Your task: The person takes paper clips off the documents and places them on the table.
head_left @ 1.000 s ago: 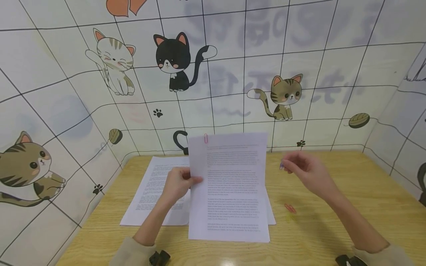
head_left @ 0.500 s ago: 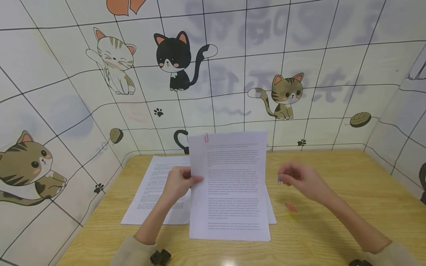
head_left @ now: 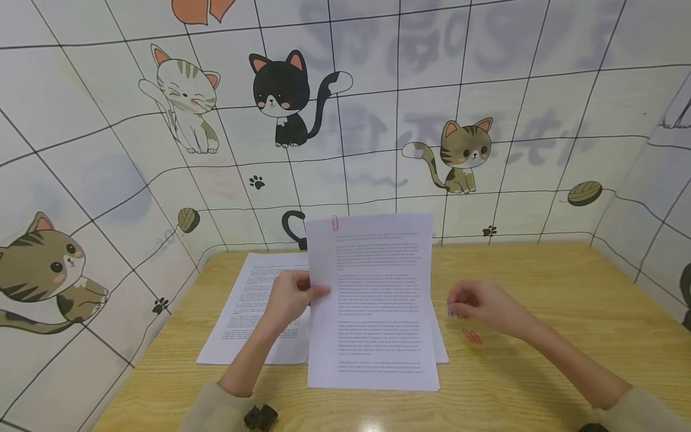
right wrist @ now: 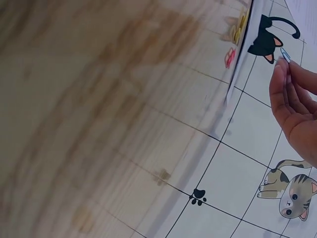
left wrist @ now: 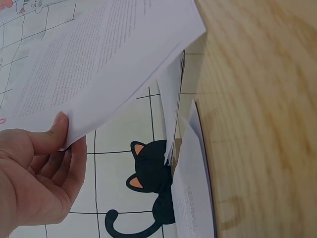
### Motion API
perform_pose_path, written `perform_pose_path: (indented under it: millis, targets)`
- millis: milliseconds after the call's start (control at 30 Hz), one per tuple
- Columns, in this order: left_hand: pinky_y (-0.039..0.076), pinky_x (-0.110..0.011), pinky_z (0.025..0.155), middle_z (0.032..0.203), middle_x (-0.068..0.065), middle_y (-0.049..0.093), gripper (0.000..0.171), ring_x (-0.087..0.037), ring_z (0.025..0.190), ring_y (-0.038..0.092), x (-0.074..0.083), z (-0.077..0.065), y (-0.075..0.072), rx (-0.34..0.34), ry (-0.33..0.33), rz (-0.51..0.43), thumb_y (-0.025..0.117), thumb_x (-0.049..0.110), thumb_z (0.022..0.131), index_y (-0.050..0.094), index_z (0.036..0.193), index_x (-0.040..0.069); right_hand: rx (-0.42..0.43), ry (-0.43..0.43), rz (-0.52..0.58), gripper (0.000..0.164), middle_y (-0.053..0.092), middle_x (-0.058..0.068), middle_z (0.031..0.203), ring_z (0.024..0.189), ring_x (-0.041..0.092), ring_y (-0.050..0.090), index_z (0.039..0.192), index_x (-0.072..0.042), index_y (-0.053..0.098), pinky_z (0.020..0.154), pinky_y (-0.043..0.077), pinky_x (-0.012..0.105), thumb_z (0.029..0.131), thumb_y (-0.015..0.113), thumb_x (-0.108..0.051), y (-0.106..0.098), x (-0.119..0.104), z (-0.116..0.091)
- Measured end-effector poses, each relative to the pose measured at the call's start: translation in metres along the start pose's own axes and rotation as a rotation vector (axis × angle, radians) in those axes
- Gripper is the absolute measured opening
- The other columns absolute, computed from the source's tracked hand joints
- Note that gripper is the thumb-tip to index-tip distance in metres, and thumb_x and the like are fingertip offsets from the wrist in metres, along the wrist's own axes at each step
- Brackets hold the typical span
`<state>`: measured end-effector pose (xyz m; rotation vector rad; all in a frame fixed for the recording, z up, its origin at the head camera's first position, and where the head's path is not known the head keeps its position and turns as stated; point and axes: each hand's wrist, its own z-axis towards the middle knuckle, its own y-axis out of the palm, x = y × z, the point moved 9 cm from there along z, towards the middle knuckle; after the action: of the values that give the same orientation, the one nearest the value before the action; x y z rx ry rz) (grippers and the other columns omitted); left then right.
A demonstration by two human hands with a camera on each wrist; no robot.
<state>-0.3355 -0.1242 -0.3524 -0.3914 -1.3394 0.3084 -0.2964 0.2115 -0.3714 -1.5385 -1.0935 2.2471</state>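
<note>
My left hand (head_left: 291, 296) pinches the left edge of a printed paper sheaf (head_left: 372, 300), thumb in front and fingers behind. The sheaf stands raised above the table, and a pink paper clip (head_left: 335, 223) sits on its top edge near the left corner. Over the table to the right, my right hand (head_left: 483, 306) pinches a small blue-purple paper clip (right wrist: 285, 54) between thumb and fingertip. Below that hand lie red paper clips (head_left: 472, 336) and yellow paper clips (head_left: 474, 352). In the left wrist view, the left hand's fingers (left wrist: 77, 163) show behind the paper.
Another stack of printed paper (head_left: 254, 312) lies on the wooden table (head_left: 567, 312) at the left, partly behind the raised sheaf. More white paper (head_left: 439, 342) shows behind the sheaf's right edge. A wall with cat drawings (head_left: 367, 168) borders the table at the back.
My right hand has moved downward and slightly left with the blue-purple paper clip, closer to the clips on the table. The left hand and the raised sheaf have stayed nearly still.
</note>
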Motion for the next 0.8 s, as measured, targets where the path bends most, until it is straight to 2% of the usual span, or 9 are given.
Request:
perform_pose_path:
  millis: [233, 500, 800]
  targets:
    - [0.049, -0.027, 0.063, 0.083, -0.011, 0.075, 0.016, -0.016, 0.07, 0.064, -0.001, -0.001, 0.0, 0.004, -0.005, 0.001, 0.08, 0.0, 0.082, 0.078, 0.097, -0.003, -0.09, 0.058, 0.0, 0.006, 0.066, 0.003, 0.081, 0.07, 0.013, 0.061, 0.092, -0.003, 0.064, 0.062, 0.052, 0.026, 0.093, 0.069, -0.004, 0.014, 0.014, 0.003]
    - [0.048, -0.028, 0.063, 0.084, -0.011, 0.075, 0.016, -0.016, 0.07, 0.062, -0.002, -0.001, 0.001, 0.001, -0.02, -0.003, 0.08, 0.0, 0.082, 0.078, 0.098, -0.003, -0.191, 0.084, 0.059, 0.008, 0.059, 0.007, 0.065, 0.045, 0.018, 0.053, 0.087, 0.001, 0.061, 0.045, 0.047, 0.029, 0.093, 0.067, 0.0, 0.027, 0.022, 0.003]
    - [0.048, -0.028, 0.064, 0.083, -0.01, 0.074, 0.017, -0.016, 0.071, 0.064, -0.004, -0.001, 0.001, -0.004, -0.028, -0.017, 0.081, 0.001, 0.082, 0.078, 0.098, -0.003, -0.198, 0.08, 0.051, 0.008, 0.063, 0.004, 0.07, 0.045, 0.014, 0.05, 0.087, -0.001, 0.063, 0.045, 0.044, 0.025, 0.094, 0.065, 0.001, 0.029, 0.022, 0.006]
